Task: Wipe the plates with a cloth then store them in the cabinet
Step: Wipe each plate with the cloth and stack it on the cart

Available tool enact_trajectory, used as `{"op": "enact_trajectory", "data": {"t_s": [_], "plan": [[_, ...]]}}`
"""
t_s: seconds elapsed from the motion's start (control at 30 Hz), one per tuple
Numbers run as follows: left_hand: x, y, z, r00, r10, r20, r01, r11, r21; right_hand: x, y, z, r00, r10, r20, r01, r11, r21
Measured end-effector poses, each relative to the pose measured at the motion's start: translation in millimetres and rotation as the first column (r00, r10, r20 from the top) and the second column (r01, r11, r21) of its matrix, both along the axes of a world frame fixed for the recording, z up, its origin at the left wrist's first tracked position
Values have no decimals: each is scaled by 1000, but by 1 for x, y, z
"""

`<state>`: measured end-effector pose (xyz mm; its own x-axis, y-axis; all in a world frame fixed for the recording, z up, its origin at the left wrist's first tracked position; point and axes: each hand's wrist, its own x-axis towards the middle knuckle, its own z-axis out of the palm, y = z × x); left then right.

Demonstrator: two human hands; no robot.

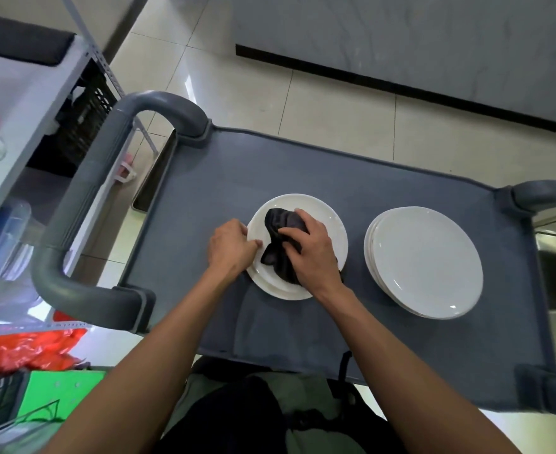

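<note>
A small stack of white plates (330, 224) lies in the middle of the grey cart top (204, 191). My left hand (230, 245) grips the left rim of the top plate. My right hand (309, 247) presses a dark crumpled cloth (278, 221) onto that plate's face. A second stack of white plates (427, 260) sits to the right on the cart, untouched by either hand.
The cart has thick grey handles at the left (83, 204) and right (545, 191). A white metal shelf unit (24, 93) with a black crate stands to the left. Orange plastic (24, 352) and a green box (60, 398) lie at the lower left. Tiled floor beyond.
</note>
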<state>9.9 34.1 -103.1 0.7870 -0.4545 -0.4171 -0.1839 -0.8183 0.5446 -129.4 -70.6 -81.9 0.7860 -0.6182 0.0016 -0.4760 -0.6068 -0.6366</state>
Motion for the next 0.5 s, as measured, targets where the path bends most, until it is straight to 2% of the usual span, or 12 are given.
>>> {"op": "enact_trajectory", "data": {"t_s": [0.17, 0.27, 0.37, 0.5], "plan": [[1, 0, 1, 999, 14, -47, -16, 999, -37, -7, -3, 3, 986, 94, -140, -110, 987, -117], [0, 1, 3, 999, 14, -49, -17, 997, -74, -16, 4, 6, 969, 143, -201, -170, 977, -128], [1, 1, 5, 998, -4, -64, -4, 991, -131, -26, 9, 6, 968, 122, -218, -154, 978, -137], [1, 1, 6, 977, 35, -209, -80, 975, -208, -32, 14, 5, 977, 98, -191, -123, 985, -122]]}}
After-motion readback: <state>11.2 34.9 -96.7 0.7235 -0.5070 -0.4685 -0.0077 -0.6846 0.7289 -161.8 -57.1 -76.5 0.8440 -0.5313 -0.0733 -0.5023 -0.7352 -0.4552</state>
